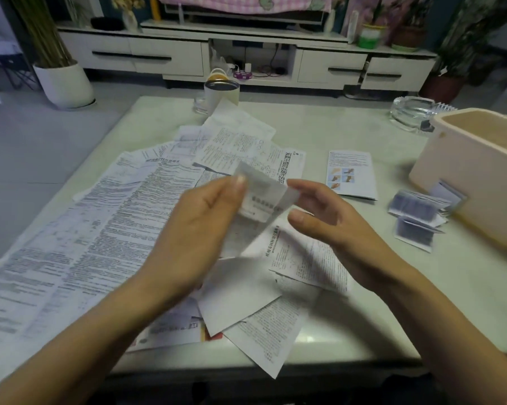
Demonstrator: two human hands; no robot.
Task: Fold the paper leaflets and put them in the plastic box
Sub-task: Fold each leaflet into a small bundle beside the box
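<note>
Folding was the step in hand: a small white printed paper leaflet (261,194), blurred and partly creased, was held up over the middle of the pale green-white surface (348,127), clear of the sheets below. The left hand (199,220) gripped it from nine o'clock, its fingers (236,185) curled round the sheet's left side with the thumb pressed on the near face. The right hand (331,220) came in from three o'clock with fingers loosely curved. Its index tip met the sheet's right edge while the thumb stood apart below, so that hand looked open rather than gripping. The cream rectangular plastic box (462,182) stood open-topped at two o'clock, near the surface's right edge. A few small folded leaflets with bluish print (415,209) lay just beside its near wall at three o'clock, outside the box and not in it. Many unfolded white printed sheets (106,229) overlapped from seven round to twelve o'clock, so most of the task appeared to lie ahead. By my reading, the next move called for the right fingers to close on the free edge and bring it across to the left edge. Pressing the crease flat would follow, and then the carry toward two o'clock into the box. Thin paper of this kind would likely spring back unless the crease was pinched firmly.
</note>
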